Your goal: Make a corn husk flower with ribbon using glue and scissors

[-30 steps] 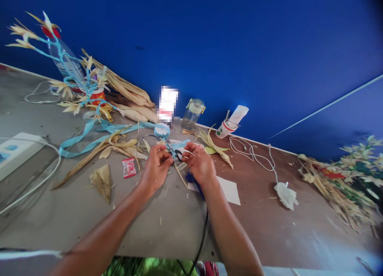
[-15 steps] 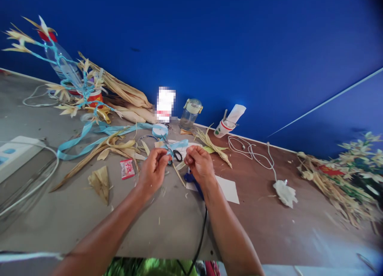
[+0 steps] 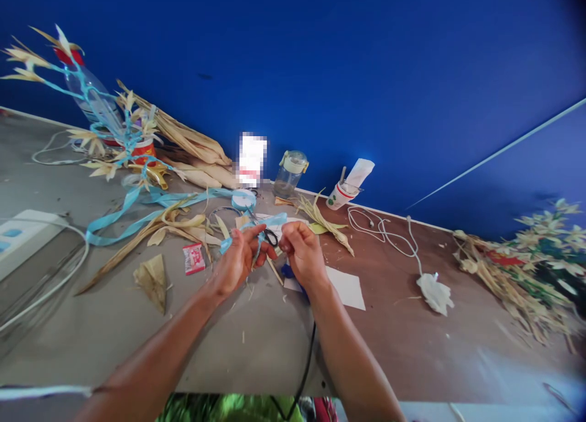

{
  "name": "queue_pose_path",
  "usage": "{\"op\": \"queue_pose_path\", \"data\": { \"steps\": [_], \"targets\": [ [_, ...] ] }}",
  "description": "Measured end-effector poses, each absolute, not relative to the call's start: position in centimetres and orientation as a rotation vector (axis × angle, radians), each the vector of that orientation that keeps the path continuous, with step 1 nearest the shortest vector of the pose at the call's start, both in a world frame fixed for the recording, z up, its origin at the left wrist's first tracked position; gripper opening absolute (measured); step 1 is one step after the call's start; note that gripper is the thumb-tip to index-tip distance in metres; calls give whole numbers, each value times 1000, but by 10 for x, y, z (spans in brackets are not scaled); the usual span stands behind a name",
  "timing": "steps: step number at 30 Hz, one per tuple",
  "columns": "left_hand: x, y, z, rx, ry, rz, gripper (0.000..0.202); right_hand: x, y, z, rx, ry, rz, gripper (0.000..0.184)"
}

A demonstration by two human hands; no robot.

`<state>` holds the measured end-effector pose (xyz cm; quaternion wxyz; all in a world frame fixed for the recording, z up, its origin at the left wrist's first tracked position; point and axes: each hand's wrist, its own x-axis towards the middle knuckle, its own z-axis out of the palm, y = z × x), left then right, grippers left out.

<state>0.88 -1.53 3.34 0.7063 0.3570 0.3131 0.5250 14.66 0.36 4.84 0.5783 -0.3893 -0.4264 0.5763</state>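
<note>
My left hand [image 3: 238, 257] is over the middle of the table, palm turned up and fingers stretched apart. A narrow blue strip [image 3: 257, 250] shows against its fingers; whether it rests on them or lies behind, I cannot tell. My right hand [image 3: 303, 254] is close by on the right, thumb and fingers pinched together. Anything in that pinch is too small to make out. Scissors with black handles [image 3: 271, 237] lie just beyond both hands. A blue tool [image 3: 287, 270] with a black cord [image 3: 307, 355] is partly hidden under my right hand, beside white paper [image 3: 348, 287].
Blue ribbon [image 3: 110, 220] runs left from its roll [image 3: 242, 199]. Dried husks [image 3: 153, 281] and a red packet [image 3: 194, 259] lie left. Behind stand a jar [image 3: 290, 174], a white cup [image 3: 341, 195] and a blue-stemmed husk-flower branch [image 3: 130, 141]. A white cable [image 3: 389, 229] lies right.
My left hand has gone from a pinch to spread fingers with the palm turned up. The right hand stays pinched, nearly in the same place.
</note>
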Motion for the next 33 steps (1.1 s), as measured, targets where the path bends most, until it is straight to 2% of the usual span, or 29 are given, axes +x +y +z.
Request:
{"op": "queue_pose_path", "data": {
  "steps": [1, 4, 9, 15, 23, 26, 28, 30, 33],
  "targets": [
    [9, -15, 34, 790, 708, 1141, 92, 147, 3, 49, -908, -1064, 1328, 19],
    [9, -15, 33, 800, 743, 1129, 91, 147, 4, 48, -979, -1238, 1255, 32],
    [8, -15, 32, 823, 752, 1141, 83, 150, 13, 41, -1134, -1246, 1050, 29],
    [6, -18, 34, 874, 702, 1018, 87, 139, 9, 38, -1188, -1330, 1076, 9],
    [6, -15, 28, 844, 730, 1008, 81, 145, 21, 33, -1108, -650, 1395, 38],
    [4, -13, 25, 858, 802, 1022, 81, 153, 20, 39, -1019, -704, 1361, 49],
    [3, -11, 21, 906, 826, 1009, 82, 153, 15, 43, -1002, -871, 1307, 37],
    [3, -10, 17, 965, 821, 992, 83, 151, 10, 47, -1004, -1074, 1275, 16],
    [4, -11, 14, 1068, 838, 1017, 80, 146, 3, 52, -999, -1348, 1365, 21]
  ]
}}
